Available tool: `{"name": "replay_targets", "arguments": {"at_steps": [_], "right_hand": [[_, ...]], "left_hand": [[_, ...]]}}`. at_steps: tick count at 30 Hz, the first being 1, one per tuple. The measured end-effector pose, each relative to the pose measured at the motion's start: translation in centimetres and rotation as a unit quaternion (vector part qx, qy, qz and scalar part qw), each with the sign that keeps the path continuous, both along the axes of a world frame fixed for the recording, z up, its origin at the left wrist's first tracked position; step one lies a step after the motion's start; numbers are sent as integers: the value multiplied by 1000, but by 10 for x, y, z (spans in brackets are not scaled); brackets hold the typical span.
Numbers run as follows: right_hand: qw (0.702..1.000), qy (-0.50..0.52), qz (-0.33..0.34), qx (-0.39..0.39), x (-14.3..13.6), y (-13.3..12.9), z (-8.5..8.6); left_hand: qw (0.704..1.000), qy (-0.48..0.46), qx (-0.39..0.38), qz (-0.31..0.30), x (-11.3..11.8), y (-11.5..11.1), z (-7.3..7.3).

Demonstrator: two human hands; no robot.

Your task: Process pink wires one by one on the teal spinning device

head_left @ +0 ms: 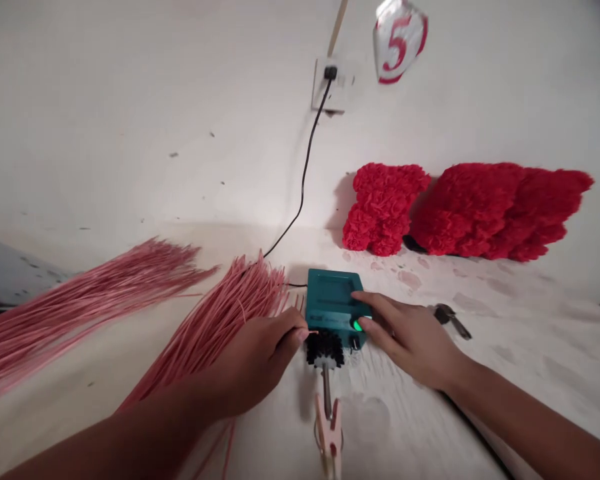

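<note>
A small teal electric machine (332, 293) sits on the table with a green light lit on its front. Jutting from that front are a black toothed wheel (325, 347) and a metal shaft (327, 392). My left hand (267, 353) is closed in a pinch beside the wheel; the tip of a thin pink strand (313, 331) pokes out of the fingertips. My right hand (405, 333) has its fingers apart, one touching the machine's top and another beside the green light. A pink clothespin (329, 433) is at the shaft's near end.
Two bundles of pink strands, one farther left (95, 293) and one under my left arm (230, 303), lie on the table. Red ruffled flowers (385, 210) stand in clusters along the wall. A black cord (306, 167) runs to a wall socket. A small metal-and-black object (453, 320) lies right.
</note>
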State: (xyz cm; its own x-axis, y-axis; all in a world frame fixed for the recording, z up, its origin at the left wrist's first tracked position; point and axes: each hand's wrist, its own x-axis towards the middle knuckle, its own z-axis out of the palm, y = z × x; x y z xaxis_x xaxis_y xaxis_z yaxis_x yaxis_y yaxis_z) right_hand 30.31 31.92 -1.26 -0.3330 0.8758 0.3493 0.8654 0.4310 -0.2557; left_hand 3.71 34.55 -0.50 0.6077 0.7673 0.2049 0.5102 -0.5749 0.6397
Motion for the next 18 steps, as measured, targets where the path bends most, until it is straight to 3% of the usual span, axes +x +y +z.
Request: {"name": "replay_targets", "arguments": {"at_steps": [3,7,13,18], "right_hand": [[998,35,6,43,-5,8,-18],[992,73,28,103,-7,7,-26],[994,89,25,55,-3,3,-29],[994,109,8,28,2,2,-37]], "left_hand": [[1000,3,-21,3,-4,11,-13],[999,-10,-51,-9,-7,16,-20],[994,-10,-92,-53,-5,18,-20],[996,19,-69,-48,-4,16,-20]]}}
